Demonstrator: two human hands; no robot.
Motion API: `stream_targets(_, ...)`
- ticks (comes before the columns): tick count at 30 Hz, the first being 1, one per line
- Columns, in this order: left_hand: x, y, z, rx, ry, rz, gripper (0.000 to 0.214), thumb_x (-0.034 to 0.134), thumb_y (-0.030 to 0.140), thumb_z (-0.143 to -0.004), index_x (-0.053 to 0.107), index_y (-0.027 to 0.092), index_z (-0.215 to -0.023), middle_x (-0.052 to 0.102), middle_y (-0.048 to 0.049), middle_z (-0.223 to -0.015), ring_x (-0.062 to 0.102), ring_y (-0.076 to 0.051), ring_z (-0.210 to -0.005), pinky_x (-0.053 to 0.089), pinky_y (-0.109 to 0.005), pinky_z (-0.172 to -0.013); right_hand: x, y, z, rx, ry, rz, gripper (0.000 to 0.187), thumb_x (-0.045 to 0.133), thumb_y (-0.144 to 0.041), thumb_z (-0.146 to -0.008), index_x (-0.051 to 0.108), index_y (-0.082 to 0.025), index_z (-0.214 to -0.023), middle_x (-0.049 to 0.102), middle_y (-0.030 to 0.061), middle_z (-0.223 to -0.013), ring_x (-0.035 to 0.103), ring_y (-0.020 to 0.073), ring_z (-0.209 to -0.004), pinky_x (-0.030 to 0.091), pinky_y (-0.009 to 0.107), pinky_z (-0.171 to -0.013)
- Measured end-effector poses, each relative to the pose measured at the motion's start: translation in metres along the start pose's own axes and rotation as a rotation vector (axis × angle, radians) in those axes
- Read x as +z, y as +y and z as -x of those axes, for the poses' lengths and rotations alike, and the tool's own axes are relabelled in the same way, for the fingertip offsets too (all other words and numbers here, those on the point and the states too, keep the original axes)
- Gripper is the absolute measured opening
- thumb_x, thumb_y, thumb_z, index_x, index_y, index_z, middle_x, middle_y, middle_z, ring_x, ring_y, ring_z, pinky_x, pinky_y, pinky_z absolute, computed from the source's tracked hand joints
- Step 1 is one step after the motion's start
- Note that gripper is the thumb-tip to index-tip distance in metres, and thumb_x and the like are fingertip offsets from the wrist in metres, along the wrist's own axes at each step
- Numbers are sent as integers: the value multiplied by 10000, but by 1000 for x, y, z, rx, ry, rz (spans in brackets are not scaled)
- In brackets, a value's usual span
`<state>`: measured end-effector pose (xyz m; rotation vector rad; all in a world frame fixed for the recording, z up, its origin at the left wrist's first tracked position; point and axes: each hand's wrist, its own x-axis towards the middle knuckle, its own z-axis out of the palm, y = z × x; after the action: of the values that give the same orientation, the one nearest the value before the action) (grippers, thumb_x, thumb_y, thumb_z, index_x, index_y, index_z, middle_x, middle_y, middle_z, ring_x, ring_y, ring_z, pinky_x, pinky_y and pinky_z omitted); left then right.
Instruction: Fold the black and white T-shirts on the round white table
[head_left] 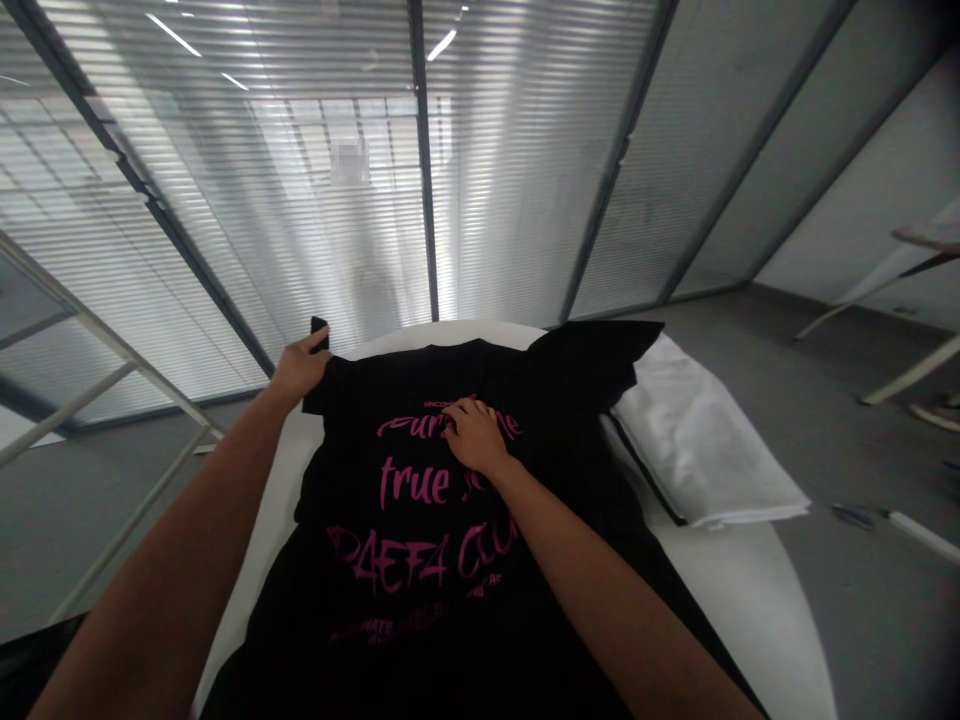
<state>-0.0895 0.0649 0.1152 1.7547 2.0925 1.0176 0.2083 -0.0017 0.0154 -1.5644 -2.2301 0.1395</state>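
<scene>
A black T-shirt (420, 520) with pink lettering lies spread on a white table (750, 590), its print facing up. My left hand (298, 368) pinches the shirt's far left sleeve edge, with a bit of black cloth sticking up between thumb and fingers. My right hand (472, 435) rests palm down on the print near the middle of the chest, fingers curled against the cloth.
A folded white cloth (697, 440) lies on the table to the right of the shirt. Glass walls with blinds (420, 170) rise beyond the table. A pale metal frame (112, 390) stands at left, and table legs (907, 370) at far right on grey floor.
</scene>
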Motion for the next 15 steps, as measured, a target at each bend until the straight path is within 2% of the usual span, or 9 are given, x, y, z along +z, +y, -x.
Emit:
stream_targets(2,17,18,4,153,-64,-12,562,543,254,-857,491,201,-1414,620,-54,-1298,633,-212,-1050,482,-318,-936,0,0,0,2,-8,-2,338,473,-258,-907,622,-248,-1211,587,78,-1212,481,245,-1130,347,392,-949)
stream_targets(4,35,29,10,226,-276,-45,644,545,360,-881,373,225,-1487,597,-71,-1335,661,-216,-976,520,-321,-862,1,0,0,5,-9,-5,335,473,-264,-910,623,-249,-1209,588,80,-1208,479,247,-1133,347,394,-949)
stream_targets(6,54,31,17,279,-359,-91,692,497,454,-913,261,245,-1529,558,-88,-1383,662,-228,-989,526,-347,-858,1,0,0,8,-6,-7,332,473,-267,-911,625,-249,-1205,589,81,-1206,477,246,-1136,344,394,-954)
stream_targets(8,73,22,24,332,-270,-180,632,384,466,-962,245,234,-1533,513,-101,-1429,586,-260,-1166,465,-403,-980,0,0,0,8,-3,-9,333,477,-267,-908,626,-250,-1206,588,79,-1208,477,244,-1137,344,392,-957)
stream_targets(10,90,7,31,367,-182,-327,572,303,447,-986,323,212,-1508,444,-115,-1485,403,-293,-1361,322,-464,-1108,0,0,0,7,-1,-10,340,482,-268,-905,622,-254,-1215,588,76,-1215,478,244,-1138,345,391,-957)
stream_targets(12,104,-10,38,299,-245,-472,588,291,491,-978,357,217,-1495,359,-130,-1536,298,-326,-1422,258,-511,-1131,-1,0,0,7,-5,-12,353,488,-269,-902,613,-257,-1232,588,75,-1224,478,245,-1148,346,390,-962)
stream_targets(15,116,-28,41,259,-317,-567,610,274,532,-966,311,262,-1512,268,-109,-1579,218,-327,-1454,209,-509,-1147,-1,-1,0,10,-9,-28,380,480,-266,-906,588,-258,-1270,587,71,-1244,476,241,-1173,334,390,-992)
